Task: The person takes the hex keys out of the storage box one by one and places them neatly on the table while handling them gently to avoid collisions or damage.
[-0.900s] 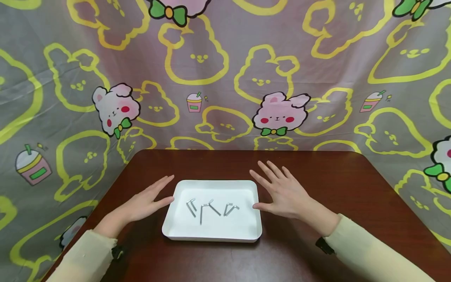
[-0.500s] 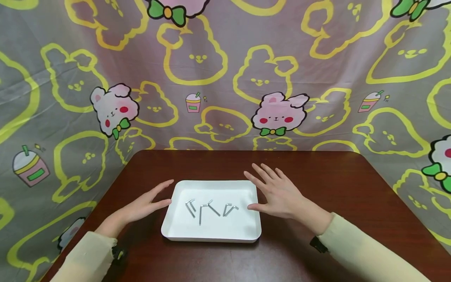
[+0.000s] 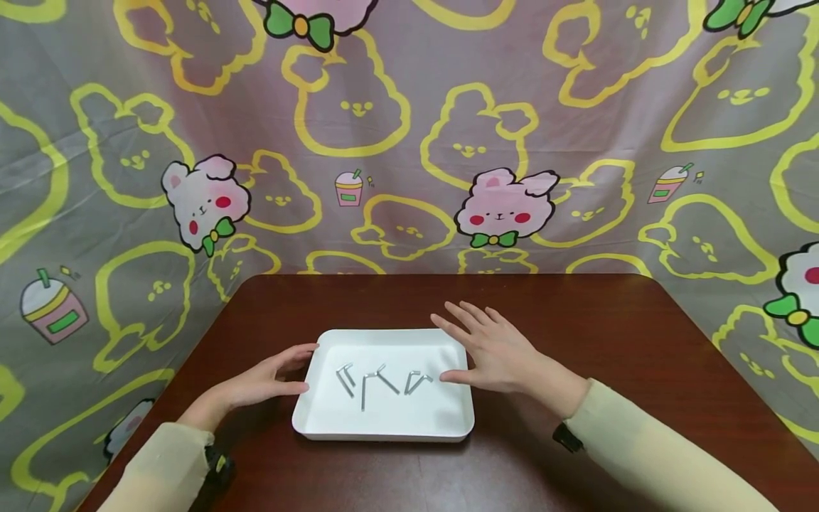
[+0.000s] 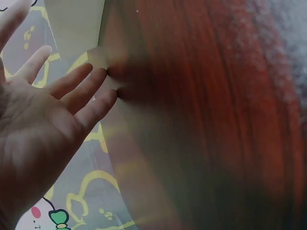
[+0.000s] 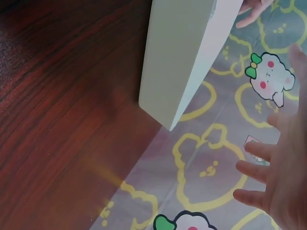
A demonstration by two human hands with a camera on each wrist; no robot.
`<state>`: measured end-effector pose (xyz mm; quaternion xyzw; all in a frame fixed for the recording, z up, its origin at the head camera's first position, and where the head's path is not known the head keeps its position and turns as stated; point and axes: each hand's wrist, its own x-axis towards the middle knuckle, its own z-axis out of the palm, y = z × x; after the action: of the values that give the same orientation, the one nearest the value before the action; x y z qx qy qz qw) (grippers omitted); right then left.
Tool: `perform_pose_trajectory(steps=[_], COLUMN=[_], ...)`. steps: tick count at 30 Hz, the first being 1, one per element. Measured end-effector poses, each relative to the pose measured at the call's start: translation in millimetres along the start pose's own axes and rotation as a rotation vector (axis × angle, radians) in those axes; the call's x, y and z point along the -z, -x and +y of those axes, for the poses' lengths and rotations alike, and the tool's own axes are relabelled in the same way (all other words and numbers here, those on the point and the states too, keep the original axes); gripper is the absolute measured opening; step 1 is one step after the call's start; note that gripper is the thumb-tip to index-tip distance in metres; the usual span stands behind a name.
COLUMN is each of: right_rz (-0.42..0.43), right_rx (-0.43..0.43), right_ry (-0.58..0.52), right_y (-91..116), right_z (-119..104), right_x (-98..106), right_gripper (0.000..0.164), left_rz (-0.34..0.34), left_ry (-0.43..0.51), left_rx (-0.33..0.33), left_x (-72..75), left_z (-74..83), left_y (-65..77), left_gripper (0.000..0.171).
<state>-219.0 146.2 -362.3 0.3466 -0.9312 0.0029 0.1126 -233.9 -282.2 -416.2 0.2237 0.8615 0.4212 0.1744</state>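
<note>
A shallow white tray (image 3: 416, 421) lies on the table, holding several silver L-shaped hex keys (image 3: 363, 393) spread in a loose row. My left hand (image 3: 265, 377) is at the tray's left side, thumb by the rim and fingers loosely bent; whether it touches the rim I cannot tell. In the left wrist view that hand (image 4: 43, 120) shows its palm, some fingertips close to the tabletop. Fingers spread, my right hand (image 3: 499, 353) hovers over the tray's right edge and holds nothing. The right wrist view shows this hand (image 5: 285, 175) apart from the tray's side (image 5: 172, 62).
The dark reddish-brown wooden table (image 3: 409, 302) has rounded far corners. A grey curtain (image 3: 397, 171) with yellow bear outlines and pink rabbits hangs behind it and along both sides. Each wrist wears a small black device near the cream sleeve (image 3: 665, 441).
The right hand has moved left, further over the tray's right edge. My left hand has lowered slightly, its fingers bending more beside the left rim. The tray and hex keys stay put.
</note>
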Motion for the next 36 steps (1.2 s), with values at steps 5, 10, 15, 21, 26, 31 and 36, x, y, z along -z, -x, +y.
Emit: perform_pose_trajectory(steps=[5,10,15,21,26,31,36], right_rz=[-0.018,-0.048,-0.118,-0.130,-0.121,-0.116,-0.145], right_rx=[0.018,0.043,0.058,0.053,0.051,0.062,0.068], right_ry=[-0.029,-0.092,-0.156,-0.231,-0.277,-0.317,-0.343], right_y=[-3,-6,-8,-13,-20,-26,-31], right_z=[2,4,5,6,5,6,9], right_x=[-2,-3,-2,-3,-7,-10,-11], right_gripper=[0.092,0.089,0.085,0.079,0.074,0.067,0.067], left_rz=[-0.034,-0.064,-0.076,-0.073,-0.075,-0.081,-0.083], left_ry=[0.014,0.030,0.049,0.048,0.067,0.094,0.107], left_rx=[-0.012,-0.018,-0.008,0.014,0.025,0.044,0.052], left_x=[0.4,0.3,1.1,1.2,0.7,0.3,0.2], left_z=[-6.8,-10.2,-9.1,-6.7,-7.8,-9.6,-9.0], left_y=[-0.5,-1.2,-2.3,-3.6,-3.3,-2.4,-1.4], left_gripper=[0.078,0.078,0.079,0.080,0.081,0.082,0.082])
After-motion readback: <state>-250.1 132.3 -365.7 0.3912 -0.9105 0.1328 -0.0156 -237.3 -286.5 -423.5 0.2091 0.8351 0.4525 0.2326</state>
